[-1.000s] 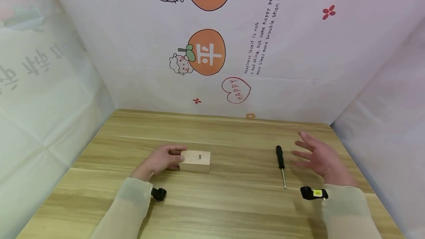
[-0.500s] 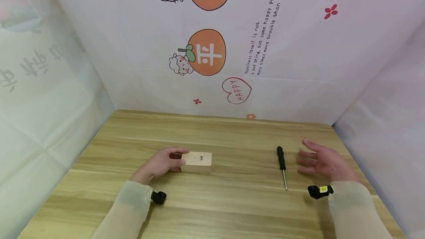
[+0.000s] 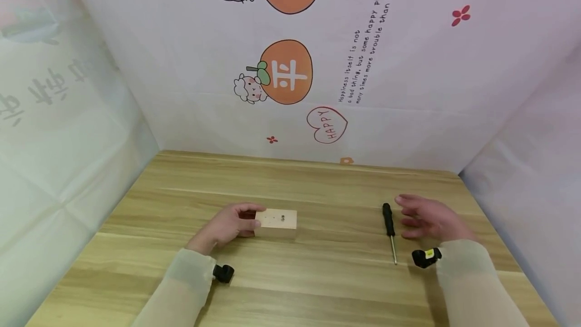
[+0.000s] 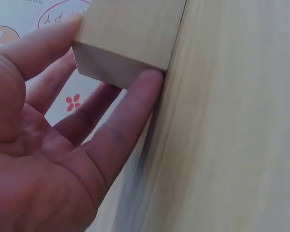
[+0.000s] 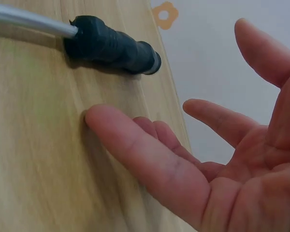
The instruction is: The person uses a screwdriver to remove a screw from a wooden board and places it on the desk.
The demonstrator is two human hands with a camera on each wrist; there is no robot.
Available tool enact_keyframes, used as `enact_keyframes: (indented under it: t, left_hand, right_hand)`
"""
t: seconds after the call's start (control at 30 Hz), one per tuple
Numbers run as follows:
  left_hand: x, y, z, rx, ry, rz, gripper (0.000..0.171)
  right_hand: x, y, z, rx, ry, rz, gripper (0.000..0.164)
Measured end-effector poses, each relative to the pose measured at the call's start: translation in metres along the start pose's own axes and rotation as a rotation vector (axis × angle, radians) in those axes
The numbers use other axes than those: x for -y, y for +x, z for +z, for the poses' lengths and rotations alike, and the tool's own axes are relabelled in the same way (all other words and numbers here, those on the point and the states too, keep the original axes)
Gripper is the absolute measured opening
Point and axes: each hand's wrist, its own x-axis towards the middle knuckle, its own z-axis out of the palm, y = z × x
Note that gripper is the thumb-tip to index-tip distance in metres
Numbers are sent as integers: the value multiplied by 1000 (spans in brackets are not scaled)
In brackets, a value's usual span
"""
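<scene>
A pale wooden block (image 3: 278,220) rests on the wooden table, with small holes and a couple of dark screw heads in its top. My left hand (image 3: 233,223) holds it by the left end, the thumb on the near side and the index finger at the far side. In the left wrist view, fingertips press on the edges of the block (image 4: 128,34). A screwdriver with a black handle (image 3: 388,218) lies to the right, its metal tip towards me. Right of that handle, my right hand (image 3: 431,218) hovers with loosely bent fingers, touching nothing. The right wrist view shows the screwdriver (image 5: 111,46) beyond the fingertips.
The table (image 3: 317,276) has light wood grain and ends at a white printed cloth (image 3: 390,130) behind it. More cloth hangs at the left and right sides. A small black camera is strapped to each wrist.
My right hand drew back slightly, then came left, nearer the screwdriver handle, its fingers more bent. The left hand keeps its hold on the block. The head view has shifted a little.
</scene>
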Motion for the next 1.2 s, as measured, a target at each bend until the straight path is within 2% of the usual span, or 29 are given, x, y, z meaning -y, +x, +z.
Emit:
enact_keyframes:
  t: [0.33, 0.9, 1.03, 1.2]
  left_hand:
    - [-2, 5, 7, -15, -17, -25, 44]
    - [-7, 7, 22, -13, -69, -16, 44]
    - [-7, 6, 27, -8, -80, -18, 44]
    - [-7, 5, 32, 6, -113, -26, 46]
  right_hand:
    - [8, 11, 8, 3, -177, 10, 95]
    - [11, 18, 22, 4, -232, 14, 86]
    - [10, 17, 29, -1, -280, 3, 84]
    - [10, 16, 36, -52, -358, -2, 81]
